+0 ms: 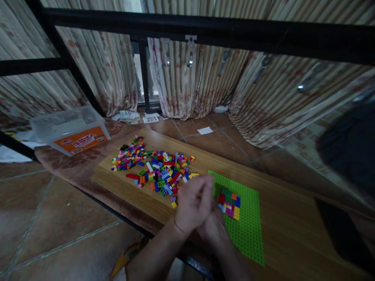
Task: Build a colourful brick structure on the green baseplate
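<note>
My left hand (191, 203) is closed, its fingers curled in against my right hand (213, 223). The two hands meet over the front of the table, and the picture is somewhat blurred there. My right hand also looks closed, partly covered by the left. Anything between the fingers is hidden. Just right of them lies a green baseplate (246, 234) with a block of joined coloured bricks (230, 205) on its upper left area. A heap of loose building bricks (164, 171) spreads to the left, with a yellow brick (174, 204) close to my left wrist.
A clear plastic box (70, 130) with an orange label stands at the table's (281, 226) left end, on a brown cloth (117, 201). A dark flat object (340, 230) lies at the right. Black metal bars (205, 25) cross above, before striped curtains (199, 86).
</note>
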